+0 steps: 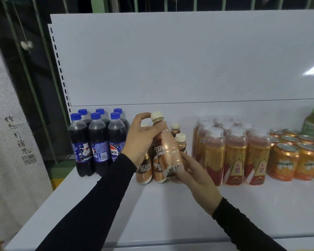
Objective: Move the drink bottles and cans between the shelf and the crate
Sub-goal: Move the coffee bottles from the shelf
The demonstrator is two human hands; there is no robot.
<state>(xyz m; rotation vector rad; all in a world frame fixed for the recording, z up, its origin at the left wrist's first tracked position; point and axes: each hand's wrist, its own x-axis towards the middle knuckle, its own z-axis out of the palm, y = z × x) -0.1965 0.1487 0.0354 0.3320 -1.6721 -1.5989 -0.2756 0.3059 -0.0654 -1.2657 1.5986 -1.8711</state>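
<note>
Two hands: one Nescafé bottle (168,151) is gripped, tilted, above the white shelf (152,211).
Left hand (140,142): curled round the bottle's neck and shoulder.
Right hand (194,173): wrapped under its base.
Behind: more standing Nescafé bottles (144,169) are partly hidden by the hands.
Left flank: Pepsi bottles (98,142) are clustered.
Right flank: orange-gold bottles (234,154), then Mirinda cans (283,162), are lined up.

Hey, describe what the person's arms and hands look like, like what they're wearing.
Both arms wear long, close-fitting black sleeves that end at the wrists. The left hand and right hand are bare: no gloves, and no rings, watch or bracelets show. The sleeves look plain, with no visible logos or markings.
</note>
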